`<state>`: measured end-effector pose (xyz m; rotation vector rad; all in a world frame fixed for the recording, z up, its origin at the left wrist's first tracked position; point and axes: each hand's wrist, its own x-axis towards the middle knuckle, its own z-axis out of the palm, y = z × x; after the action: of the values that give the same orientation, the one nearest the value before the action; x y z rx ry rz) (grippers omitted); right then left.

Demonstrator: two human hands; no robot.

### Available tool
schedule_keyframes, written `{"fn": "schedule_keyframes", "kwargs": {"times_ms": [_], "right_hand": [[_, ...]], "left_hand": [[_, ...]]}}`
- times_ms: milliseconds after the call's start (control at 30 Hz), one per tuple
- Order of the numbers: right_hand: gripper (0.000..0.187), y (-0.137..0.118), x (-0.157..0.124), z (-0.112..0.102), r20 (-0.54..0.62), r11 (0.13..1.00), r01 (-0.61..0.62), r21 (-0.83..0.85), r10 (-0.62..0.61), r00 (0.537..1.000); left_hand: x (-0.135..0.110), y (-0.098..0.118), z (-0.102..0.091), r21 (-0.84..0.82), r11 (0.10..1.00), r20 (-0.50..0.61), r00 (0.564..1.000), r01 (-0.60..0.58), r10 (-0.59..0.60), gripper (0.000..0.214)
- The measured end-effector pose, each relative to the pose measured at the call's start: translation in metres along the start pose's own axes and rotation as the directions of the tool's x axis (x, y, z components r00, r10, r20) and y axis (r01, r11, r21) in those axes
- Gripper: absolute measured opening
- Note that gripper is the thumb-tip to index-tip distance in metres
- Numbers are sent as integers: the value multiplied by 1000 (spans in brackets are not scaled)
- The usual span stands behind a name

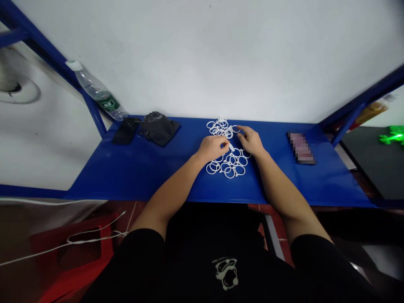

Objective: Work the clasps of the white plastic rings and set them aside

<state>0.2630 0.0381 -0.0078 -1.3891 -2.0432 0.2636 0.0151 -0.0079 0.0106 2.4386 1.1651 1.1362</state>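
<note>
Two loose clusters of thin white plastic rings with small knobs lie on the blue tabletop (pixel 148 168). The far cluster (pixel 217 125) is near the wall, and the near cluster (pixel 229 169) is closer to my body. Between them is my left hand (pixel 213 147), its fingers pinched together. A short white piece, apparently a ring seen edge-on (pixel 231 147), shows at those fingertips. My right hand (pixel 251 140) is just to the right, thumb and index finger at the edge of a single white ring (pixel 235 128) beside the far cluster. Its other fingers are curled and partly hidden.
At the left stand a plastic bottle (pixel 101 94) leaning on the blue frame, a black flat item (pixel 124 131) and a dark drawstring pouch (pixel 159 128). To the right lies a phone (pixel 301 147) with a blurred screen. A red stool (pixel 75 252) is below left.
</note>
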Motion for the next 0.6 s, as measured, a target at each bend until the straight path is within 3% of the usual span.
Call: {"fn": "schedule_keyframes", "kwargs": {"times_ms": [100,233,367,467,600], "right_hand": [[54,1,0,3,108,998,-2,-60,8,994],[55,-1,0,2,111,994,-26,-108,38,993],[47,4,0,0,71,989,-77,-130,87,994],[38,3,1,-2,51,987,-102,-123,109,993],[35,-18,-3,-8,-4,999,-22,34,22,1000]], "left_hand": [[-1,2,-1,-17,1000,161,987,-10,13,11],[-1,3,-4,-22,1000,295,956,-4,11,11],[-1,1,-4,21,999,275,961,35,-40,25],[0,-2,-2,30,998,239,969,63,-68,22],[0,-7,1,11,992,137,983,124,-124,15]]}}
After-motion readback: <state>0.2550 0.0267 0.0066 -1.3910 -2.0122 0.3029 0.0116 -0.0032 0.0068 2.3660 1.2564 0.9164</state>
